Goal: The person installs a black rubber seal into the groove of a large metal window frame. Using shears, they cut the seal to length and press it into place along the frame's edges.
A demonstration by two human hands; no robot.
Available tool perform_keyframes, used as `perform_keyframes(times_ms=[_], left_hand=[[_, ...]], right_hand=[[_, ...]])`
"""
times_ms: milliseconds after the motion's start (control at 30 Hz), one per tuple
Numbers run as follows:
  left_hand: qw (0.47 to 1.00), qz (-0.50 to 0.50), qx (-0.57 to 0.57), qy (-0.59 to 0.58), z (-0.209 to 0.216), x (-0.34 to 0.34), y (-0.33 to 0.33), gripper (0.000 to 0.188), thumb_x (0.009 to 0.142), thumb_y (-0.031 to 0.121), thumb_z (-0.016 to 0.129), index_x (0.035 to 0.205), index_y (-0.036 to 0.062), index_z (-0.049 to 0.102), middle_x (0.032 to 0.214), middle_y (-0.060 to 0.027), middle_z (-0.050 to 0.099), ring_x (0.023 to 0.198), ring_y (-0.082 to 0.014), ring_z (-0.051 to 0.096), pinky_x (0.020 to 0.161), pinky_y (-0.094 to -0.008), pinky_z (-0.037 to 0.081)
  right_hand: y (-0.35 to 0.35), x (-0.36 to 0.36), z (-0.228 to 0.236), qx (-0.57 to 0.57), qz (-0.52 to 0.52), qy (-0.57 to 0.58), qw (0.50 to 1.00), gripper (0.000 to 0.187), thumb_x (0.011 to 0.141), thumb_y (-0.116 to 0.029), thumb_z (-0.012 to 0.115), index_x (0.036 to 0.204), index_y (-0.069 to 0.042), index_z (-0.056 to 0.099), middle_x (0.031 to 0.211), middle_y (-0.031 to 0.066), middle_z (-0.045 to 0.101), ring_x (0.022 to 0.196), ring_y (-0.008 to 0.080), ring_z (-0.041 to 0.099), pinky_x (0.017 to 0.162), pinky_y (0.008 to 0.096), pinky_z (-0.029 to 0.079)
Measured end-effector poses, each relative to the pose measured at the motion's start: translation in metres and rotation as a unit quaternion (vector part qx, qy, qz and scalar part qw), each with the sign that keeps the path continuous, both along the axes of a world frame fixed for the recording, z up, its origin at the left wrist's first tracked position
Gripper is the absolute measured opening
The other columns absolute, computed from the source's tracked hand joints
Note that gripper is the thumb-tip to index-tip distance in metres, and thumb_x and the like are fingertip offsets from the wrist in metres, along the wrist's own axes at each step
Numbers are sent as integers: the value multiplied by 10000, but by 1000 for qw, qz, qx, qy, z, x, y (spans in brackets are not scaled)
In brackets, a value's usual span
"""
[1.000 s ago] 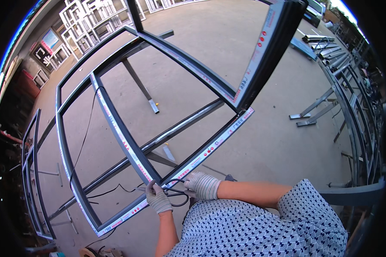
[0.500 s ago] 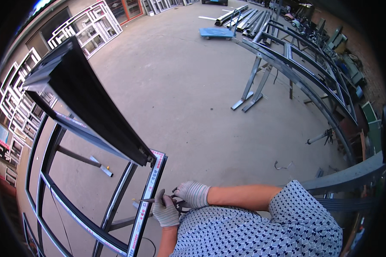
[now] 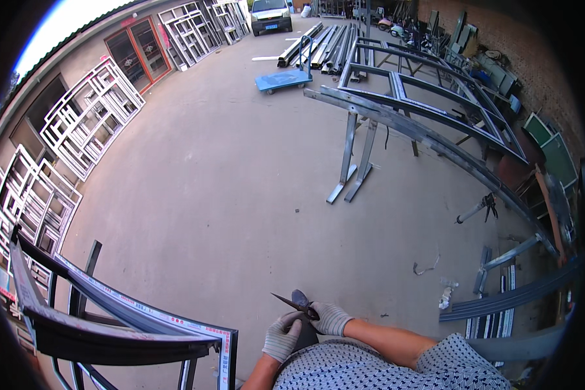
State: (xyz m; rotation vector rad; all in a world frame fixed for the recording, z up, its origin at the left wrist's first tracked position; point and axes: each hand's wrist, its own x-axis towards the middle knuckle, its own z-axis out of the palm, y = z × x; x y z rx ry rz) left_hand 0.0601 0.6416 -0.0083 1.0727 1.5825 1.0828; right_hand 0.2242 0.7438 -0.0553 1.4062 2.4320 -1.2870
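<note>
In my gloved right hand (image 3: 332, 319) is a pair of dark scissors (image 3: 291, 302), held near the handles. Their pointed blades reach up and to the left. My left hand (image 3: 281, 337), in a striped glove too, is closed just left of the scissors' handles; whatever its fingers hold is hidden. To the left of both hands stands a dark metal window frame (image 3: 227, 354) with printed film along its edge. A black profile (image 3: 117, 344) runs across that frame.
Pale window frames (image 3: 94, 120) lean along the left wall. A blue flat trolley (image 3: 283, 80) stands ahead, beside stacked metal profiles (image 3: 335, 49). On the right, a long dark frame (image 3: 435, 97) rests on metal trestles (image 3: 357, 156). A caulking gun (image 3: 478, 208) hangs near it.
My view has swung up and left, so the frame sits lower. The scissors, earlier pointing left by my left hand, now point up-left from my right hand.
</note>
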Motion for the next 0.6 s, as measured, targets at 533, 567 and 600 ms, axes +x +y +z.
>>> perform_keyframes(times_ms=[533, 567, 600], left_hand=[[933, 259, -192, -160, -92, -191, 223, 331, 995, 199, 499, 1208, -39, 586, 1045, -187, 691, 897, -265, 708, 737, -356, 589], [932, 259, -205, -153, -93, -197, 234, 329, 996, 203, 500, 1206, -35, 586, 1038, -182, 693, 895, -265, 711, 730, -360, 592], [928, 263, -216, -149, -97, -207, 242, 330, 997, 204, 498, 1208, -34, 584, 1038, -182, 693, 895, -268, 711, 730, -365, 593]], right_hand=[[315, 35, -86, -12, -278, -130, 952, 418, 816, -395, 704, 1026, -34, 687, 914, 219, 707, 836, 377, 683, 739, 447, 533], [329, 50, -108, -17, -319, -130, 939, 402, 814, -380, 712, 1018, -33, 693, 908, 211, 710, 819, 358, 688, 730, 440, 530], [341, 52, -115, -37, -364, -133, 921, 391, 815, -368, 716, 1014, -32, 696, 893, 203, 710, 807, 337, 689, 719, 432, 527]])
